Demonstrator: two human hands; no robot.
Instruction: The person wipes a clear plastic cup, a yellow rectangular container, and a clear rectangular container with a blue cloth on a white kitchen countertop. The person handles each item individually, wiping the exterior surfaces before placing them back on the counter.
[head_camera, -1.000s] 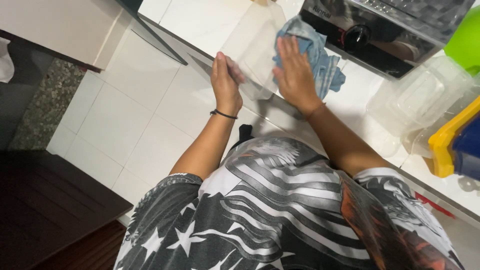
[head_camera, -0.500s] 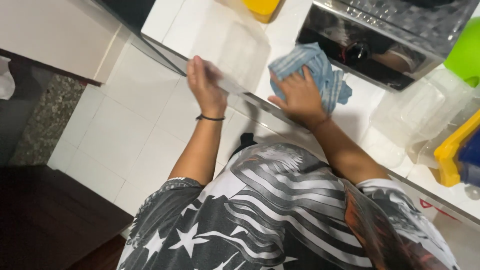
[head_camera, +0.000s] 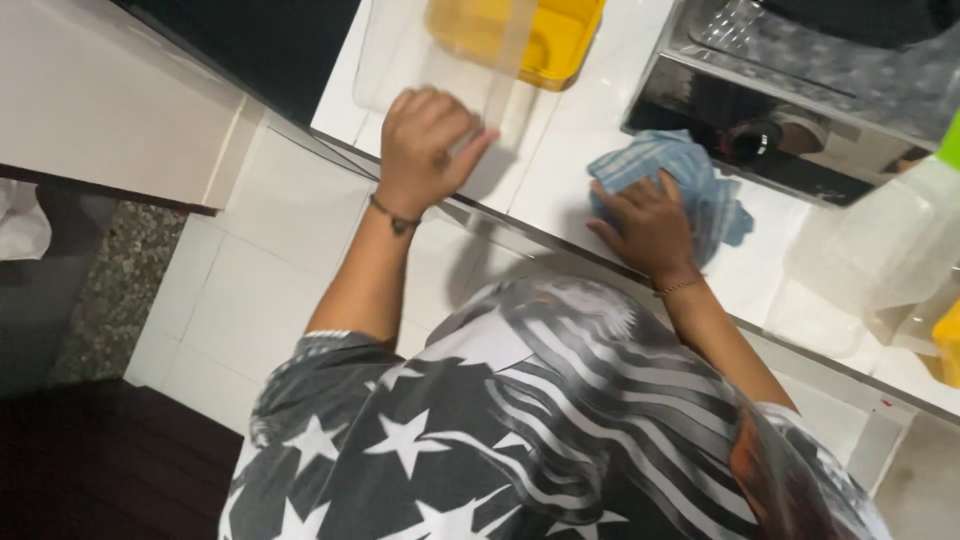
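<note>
On white counter, left hand (head_camera: 428, 140) gripping clear lid (head_camera: 440, 60), right hand (head_camera: 648, 225) flat on blue cloth (head_camera: 690, 180).

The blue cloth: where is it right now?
In the head view, the blue cloth lies on the white counter under the right hand, beside the metal appliance.

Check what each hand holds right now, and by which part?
Left hand grips the clear plastic container by its near rim. Right hand lies flat on the blue cloth, pressing it to the white counter, not gripping it.
</note>
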